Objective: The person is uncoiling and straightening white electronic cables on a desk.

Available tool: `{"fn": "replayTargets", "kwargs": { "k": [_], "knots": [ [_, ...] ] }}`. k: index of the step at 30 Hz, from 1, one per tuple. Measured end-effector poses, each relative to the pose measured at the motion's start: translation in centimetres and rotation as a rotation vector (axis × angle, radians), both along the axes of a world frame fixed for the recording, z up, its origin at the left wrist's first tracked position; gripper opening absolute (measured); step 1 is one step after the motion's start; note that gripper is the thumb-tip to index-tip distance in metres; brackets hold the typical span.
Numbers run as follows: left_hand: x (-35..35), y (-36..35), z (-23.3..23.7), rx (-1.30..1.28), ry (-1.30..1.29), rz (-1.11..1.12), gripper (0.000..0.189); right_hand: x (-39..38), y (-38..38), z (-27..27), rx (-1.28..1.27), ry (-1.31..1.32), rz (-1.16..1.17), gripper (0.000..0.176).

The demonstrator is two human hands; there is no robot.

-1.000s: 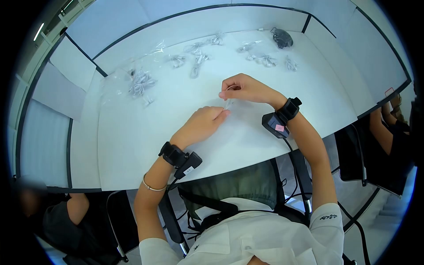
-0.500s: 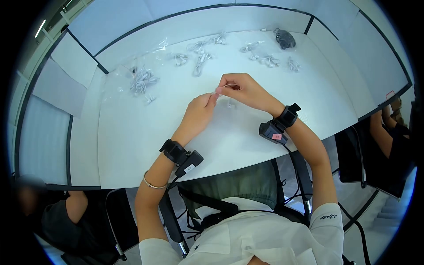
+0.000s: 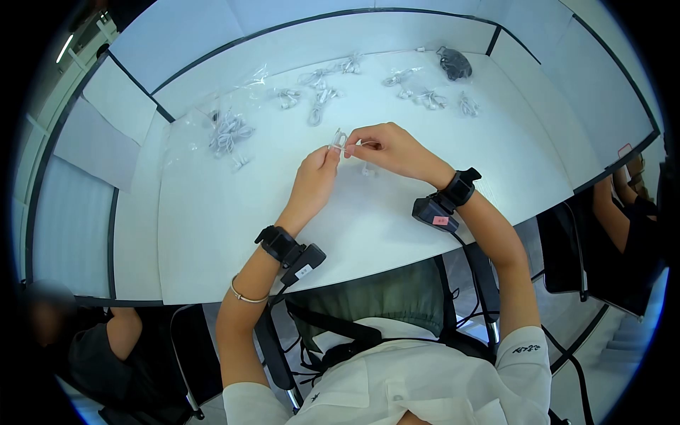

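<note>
Loops of a white earphone cable stand up between my hands, over the middle of the table. My left hand is closed, pinching the gathered loops between thumb and fingers. Just to the right, my right hand holds a stretch of the same cable between thumb and bent fingertips. Below the right hand hangs a small white end piece, which looks like earbuds.
Bundled white cables lie along the back, with more at the right. A larger cable heap and clear plastic bags are at the left. A dark pouch sits in the back right corner. Partitions enclose the table; people sit on both sides.
My hands have drawn slightly apart, the left shifting a little left and down. The cable loops now show upright above the left fingers, where before the hands met over them.
</note>
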State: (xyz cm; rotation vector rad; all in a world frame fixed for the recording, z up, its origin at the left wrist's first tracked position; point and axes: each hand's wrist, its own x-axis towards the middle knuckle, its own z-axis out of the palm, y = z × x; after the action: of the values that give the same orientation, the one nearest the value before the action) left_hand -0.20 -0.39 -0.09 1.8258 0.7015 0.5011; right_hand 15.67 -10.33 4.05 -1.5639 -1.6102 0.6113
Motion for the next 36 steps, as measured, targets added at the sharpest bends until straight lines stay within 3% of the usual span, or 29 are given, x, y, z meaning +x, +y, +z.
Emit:
{"fn": "replayTargets", "kwargs": {
  "k": [8, 24, 36],
  "knots": [
    [-0.3, -0.4, 2.1, -0.477, -0.102, -0.129, 0.030, 0.4, -0.1, 0.2, -0.021, -0.137, -0.024, 0.017],
    [-0.2, 0.1, 2.2, -0.528, -0.365, -0.033, 0.031, -0.5, -0.2, 0.3, -0.002, -0.071, 0.017, 0.021],
    [-0.3, -0.4, 2.9, -0.531, -0.318, -0.057, 0.041, 0.1, -0.1, -0.1, -0.039, -0.277, 0.021, 0.022]
  ]
}}
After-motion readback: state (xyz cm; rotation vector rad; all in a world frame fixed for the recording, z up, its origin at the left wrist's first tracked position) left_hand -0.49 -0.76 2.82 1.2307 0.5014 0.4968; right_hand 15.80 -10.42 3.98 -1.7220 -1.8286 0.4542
